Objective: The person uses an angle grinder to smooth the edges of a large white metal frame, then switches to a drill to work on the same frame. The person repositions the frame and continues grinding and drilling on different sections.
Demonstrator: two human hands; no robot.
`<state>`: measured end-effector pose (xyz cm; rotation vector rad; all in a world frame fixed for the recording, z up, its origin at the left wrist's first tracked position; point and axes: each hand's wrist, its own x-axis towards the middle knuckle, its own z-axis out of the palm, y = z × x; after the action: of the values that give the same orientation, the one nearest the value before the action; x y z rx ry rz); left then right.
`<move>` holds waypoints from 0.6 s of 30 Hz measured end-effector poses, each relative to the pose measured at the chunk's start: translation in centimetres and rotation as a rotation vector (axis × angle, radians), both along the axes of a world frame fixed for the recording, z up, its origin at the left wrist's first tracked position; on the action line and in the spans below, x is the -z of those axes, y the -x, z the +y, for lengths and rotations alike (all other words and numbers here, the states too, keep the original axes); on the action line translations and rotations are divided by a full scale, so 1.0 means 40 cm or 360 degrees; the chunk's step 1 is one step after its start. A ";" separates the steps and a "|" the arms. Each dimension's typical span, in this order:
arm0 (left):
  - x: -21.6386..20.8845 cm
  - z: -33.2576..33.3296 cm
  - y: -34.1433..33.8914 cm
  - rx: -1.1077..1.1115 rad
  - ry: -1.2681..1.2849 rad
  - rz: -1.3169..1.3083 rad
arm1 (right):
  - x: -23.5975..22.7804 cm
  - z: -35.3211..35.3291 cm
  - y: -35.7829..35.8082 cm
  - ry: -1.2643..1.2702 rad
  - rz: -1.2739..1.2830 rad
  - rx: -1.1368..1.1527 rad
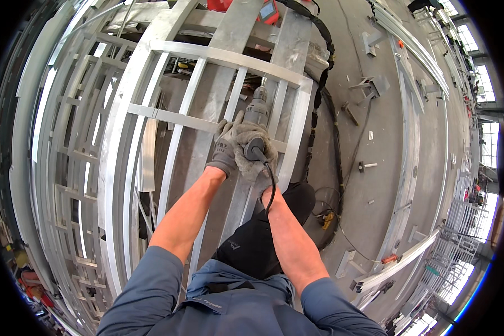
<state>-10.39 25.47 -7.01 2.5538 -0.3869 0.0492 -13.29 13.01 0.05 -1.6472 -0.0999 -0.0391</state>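
A grey corded power drill (257,111) points away from me, its chuck and bit close to the crossbar (229,57) of a welded aluminium frame. Whether the bit touches the bar I cannot tell. My right hand (256,147), in a grey work glove, is wrapped around the drill's rear grip, and a black cord (273,185) runs down from there over my wrist. Pressed against the drill's left side is my left hand (226,147), gloved too, its fingers curled at the body and partly hidden. A second crossbar (176,119) passes beneath the hands.
More ladder-like aluminium frames (73,151) stand along the left. A thick black cable bundle (337,145) curves over the floor to the right, near a hammer (367,166) and metal brackets (369,87). Long rails (411,168) lie farther right. A red device (269,12) sits at the far end.
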 end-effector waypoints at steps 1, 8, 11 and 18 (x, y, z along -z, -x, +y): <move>0.004 -0.009 0.001 -0.0037 0.0003 -0.0086 | -0.012 0.002 -0.007 0.0067 -0.0104 0.0019; 0.032 -0.020 0.000 -0.0148 0.0117 -0.0371 | -0.039 0.008 -0.033 0.0279 -0.0469 0.0038; 0.027 -0.019 -0.005 -0.0097 0.0095 -0.0170 | -0.005 -0.010 -0.029 0.0187 -0.0299 -0.0056; -0.027 -0.024 -0.009 -0.0181 0.0236 -0.0018 | 0.138 -0.006 0.021 -0.0218 0.0342 0.0088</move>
<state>-10.02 24.50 -5.93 2.4273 -0.2332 0.1298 -14.12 12.79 -5.49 -1.5076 0.1100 0.0870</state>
